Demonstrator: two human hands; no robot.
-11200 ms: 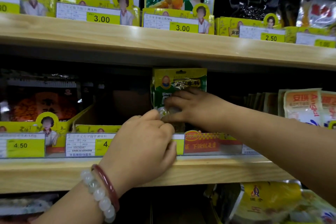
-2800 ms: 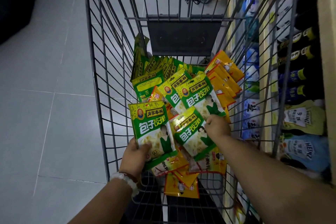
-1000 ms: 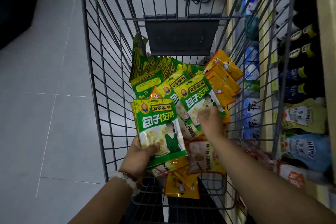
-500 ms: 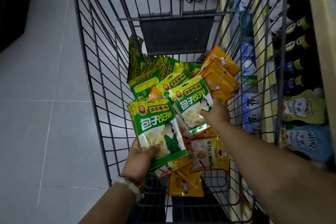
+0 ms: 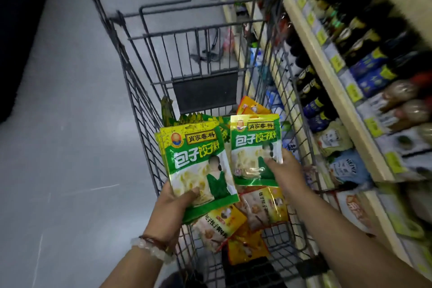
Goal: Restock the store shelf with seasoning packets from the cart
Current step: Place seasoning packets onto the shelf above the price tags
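I look down into a wire shopping cart (image 5: 140,105). My left hand (image 5: 171,203) grips a small stack of green seasoning packets (image 5: 198,166) by the lower edge, held above the cart. My right hand (image 5: 284,170) pinches one more green seasoning packet (image 5: 254,145) at its lower right corner, lifted upright beside the stack. More green packets (image 5: 187,119) stand at the cart's far end. Orange and yellow packets (image 5: 264,210) lie loose on the cart floor under my hands.
The store shelf (image 5: 332,82) runs along the right of the cart, with dark bottles (image 5: 311,98) and pouches (image 5: 346,168) on its levels. Grey tiled floor (image 5: 58,147) lies to the left. The view is blurred by head motion.
My right hand has lifted a green packet out of the pile and brought it up beside the stack in my left hand. My head has risen, so the shelf shows more.
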